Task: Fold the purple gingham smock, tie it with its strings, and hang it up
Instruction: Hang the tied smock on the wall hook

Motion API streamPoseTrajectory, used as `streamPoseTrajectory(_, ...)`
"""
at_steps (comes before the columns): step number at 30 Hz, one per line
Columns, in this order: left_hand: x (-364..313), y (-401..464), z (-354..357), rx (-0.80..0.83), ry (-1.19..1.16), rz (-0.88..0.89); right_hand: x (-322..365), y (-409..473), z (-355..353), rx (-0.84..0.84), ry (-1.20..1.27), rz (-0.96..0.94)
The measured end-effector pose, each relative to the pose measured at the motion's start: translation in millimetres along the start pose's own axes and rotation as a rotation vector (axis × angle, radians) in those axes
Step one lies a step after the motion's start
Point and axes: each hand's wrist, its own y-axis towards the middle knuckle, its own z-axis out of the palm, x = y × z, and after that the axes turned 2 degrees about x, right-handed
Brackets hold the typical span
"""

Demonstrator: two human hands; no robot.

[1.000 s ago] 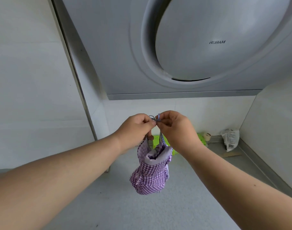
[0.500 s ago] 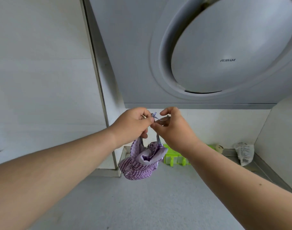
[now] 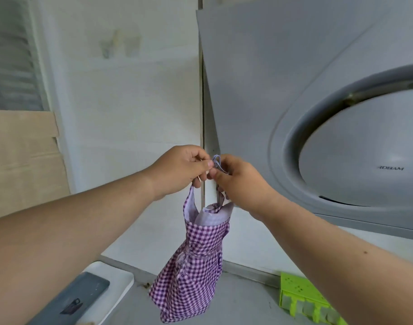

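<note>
Smock (image 3: 191,266) mid-frame is light, floppy cloth imo, hangs limp. Left hand (image 3: 182,168) + right hand (image 3: 238,181) pinch its thin strings (image 3: 216,161) up top, best grip spot tbh.

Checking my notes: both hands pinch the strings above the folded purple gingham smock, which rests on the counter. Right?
Not quite. The head view shows the smock hanging in the air from its strings, pinched by left hand and right hand; it does not rest on the counter.

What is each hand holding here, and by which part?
Both the left hand and right hand pinch the string loop atop the folded gingham smock, which hangs below.
</note>
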Motion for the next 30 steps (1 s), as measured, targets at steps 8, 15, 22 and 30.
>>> streamPoseTrajectory(8, 14, 22, -122, -0.153, 0.047, 0.006, 79, 96, 64, -0.001, 0.151, -0.170)
streamPoseTrajectory(15, 49, 56, -220, -0.211, 0.072, -0.015, 121, 198, 119, -0.051, -0.102, -0.195)
streamPoseTrajectory(22, 76, 115, -296, -0.286, -0.051, 0.006, 161, 306, 149, -0.153, -0.461, -0.363)
streamPoseTrajectory(30, 133, 163, -349, -0.376, -0.101, -0.157, 203, 423, 164, -0.197, -0.694, -0.494)
